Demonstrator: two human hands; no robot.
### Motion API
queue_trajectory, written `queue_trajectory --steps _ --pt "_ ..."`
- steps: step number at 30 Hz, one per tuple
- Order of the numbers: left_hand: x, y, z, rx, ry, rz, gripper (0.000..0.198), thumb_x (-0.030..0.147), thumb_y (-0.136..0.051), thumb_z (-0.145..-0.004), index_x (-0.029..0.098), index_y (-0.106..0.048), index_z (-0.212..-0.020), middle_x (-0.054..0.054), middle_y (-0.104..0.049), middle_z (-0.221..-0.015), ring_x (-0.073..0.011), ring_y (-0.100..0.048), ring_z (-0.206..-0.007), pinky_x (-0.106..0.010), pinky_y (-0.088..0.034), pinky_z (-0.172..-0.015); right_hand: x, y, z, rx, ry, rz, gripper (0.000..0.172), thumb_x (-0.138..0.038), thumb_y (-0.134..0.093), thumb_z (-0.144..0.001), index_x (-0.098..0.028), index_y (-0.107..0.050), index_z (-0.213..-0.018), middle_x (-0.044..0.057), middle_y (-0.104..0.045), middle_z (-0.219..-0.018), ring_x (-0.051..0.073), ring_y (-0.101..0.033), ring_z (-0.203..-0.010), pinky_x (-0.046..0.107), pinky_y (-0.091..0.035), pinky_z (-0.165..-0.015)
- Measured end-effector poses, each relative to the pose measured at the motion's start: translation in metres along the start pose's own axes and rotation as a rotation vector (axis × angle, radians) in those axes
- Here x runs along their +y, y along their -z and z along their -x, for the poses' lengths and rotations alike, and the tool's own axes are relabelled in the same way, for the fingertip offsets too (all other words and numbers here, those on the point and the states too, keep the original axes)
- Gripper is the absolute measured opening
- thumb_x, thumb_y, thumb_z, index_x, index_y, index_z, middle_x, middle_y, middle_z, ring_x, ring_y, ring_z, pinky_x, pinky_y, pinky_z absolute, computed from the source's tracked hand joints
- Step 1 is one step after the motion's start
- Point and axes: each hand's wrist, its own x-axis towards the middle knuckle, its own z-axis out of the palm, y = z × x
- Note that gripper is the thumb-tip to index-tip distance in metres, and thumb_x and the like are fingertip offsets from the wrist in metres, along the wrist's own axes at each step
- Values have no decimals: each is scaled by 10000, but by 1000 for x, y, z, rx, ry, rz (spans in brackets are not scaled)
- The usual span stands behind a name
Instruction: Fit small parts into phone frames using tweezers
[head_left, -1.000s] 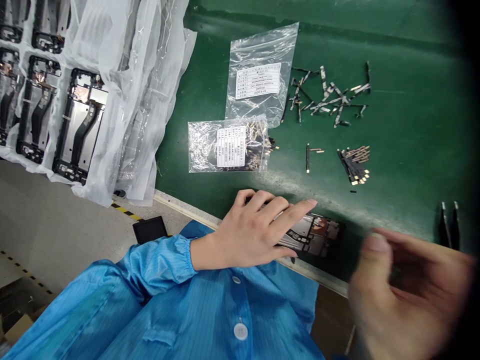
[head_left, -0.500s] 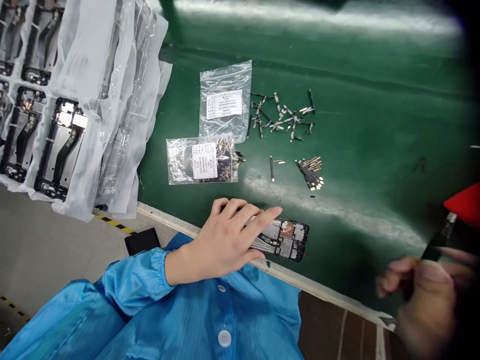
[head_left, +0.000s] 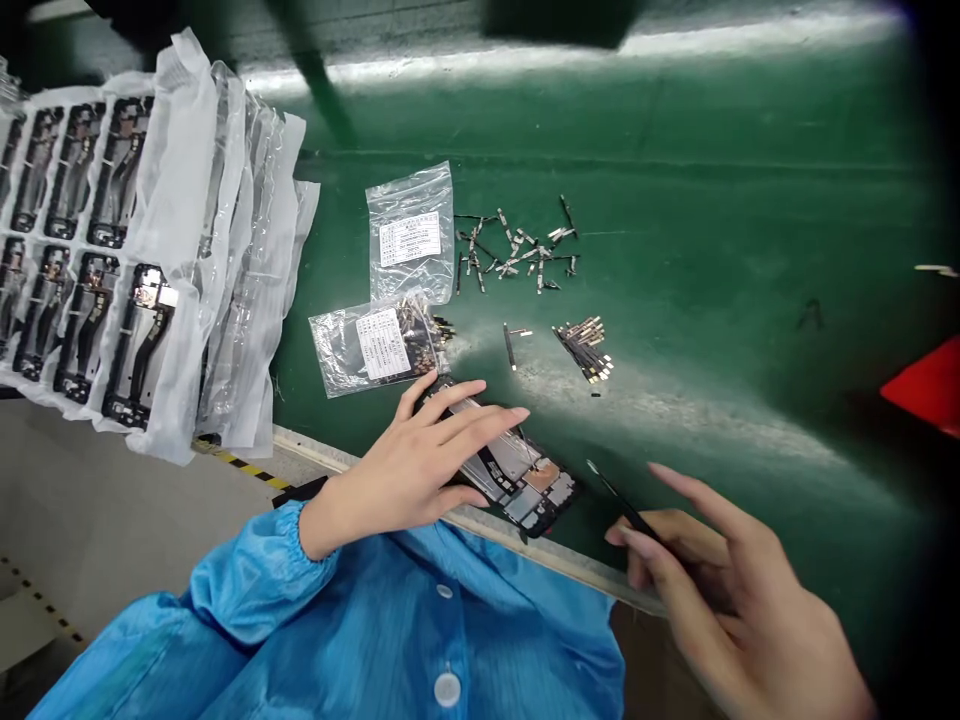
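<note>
An open phone frame [head_left: 501,462] lies tilted at the front edge of the green table, its inner parts facing up. Across its left part rests my left hand [head_left: 420,460], with the fingers spread and the thumb near the lower side. My right hand [head_left: 720,570] is to the right of the frame, pinching a slim dark tool [head_left: 624,505] whose pale tip points up and left toward the frame without touching it. The index finger of that hand is stretched out. Beyond the frame lies a fanned pile of small flex strips [head_left: 583,350].
Trays of phone frames [head_left: 97,240] under white sheets stand at the left. Two clear labelled bags [head_left: 410,235] [head_left: 375,345] lie behind my left hand, beside scattered small parts [head_left: 517,250]. A red object [head_left: 926,390] is at the right edge.
My right hand has come in from the far right with the tool, close to the phone frame. The phone frame has turned, its right end now nearer me. The view has shifted.
</note>
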Motion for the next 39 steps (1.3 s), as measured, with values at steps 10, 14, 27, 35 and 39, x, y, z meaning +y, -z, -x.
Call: queue_trajectory --steps 10,14,27,35,39 --pt "-3 -7 -1 73 -25 -16 882 588 -731 -1017 273 -310 -1725 -107 -632 -1604 -327 -389 -1639 -556 -120 -1388 -15 -7 -12 64 347 457 157 -310 -569 -1163 -182 -659 -1181 5 -753 -943 113 -733 -716 233 -480 -606" --pt "-3 -6 -1 54 -3 -21 862 570 -730 -1025 265 -324 -1722 -111 -628 -1606 -329 -370 -1652 -565 -116 -1392 -22 -12 -14 110 375 481 170 -316 -582 -1161 -169 -660 -1132 -10 -742 -886 97 -692 -634 257 -460 -584" --pt "-4 -7 0 66 -8 -18 871 639 -704 -1016 274 -334 -1715 -114 -630 -1600 -333 -378 -1646 -560 -121 -1389 -18 -17 -11 123 344 384 97 -259 -642 -1128 -168 -659 -1102 -15 -712 -870 83 -682 -645 228 -479 -606" --pt "-4 -7 0 58 -1 -22 883 647 -692 -1020 290 -301 -1726 -104 -615 -1624 -327 -377 -1647 -565 -130 -1384 -16 -22 -10 126 336 419 96 -267 -634 -1130 -175 -659 -1134 -21 -711 -869 88 -659 -627 242 -478 -602" --pt "-4 -7 -1 66 -11 -13 882 648 -697 -1014 286 -307 -1718 -103 -602 -1642 -314 -416 -1630 -570 -113 -1393 -24 -26 -8 154 338 462 84 -247 -617 -1132 -169 -650 -1126 -14 -702 -854 103 -653 -626 253 -470 -597"
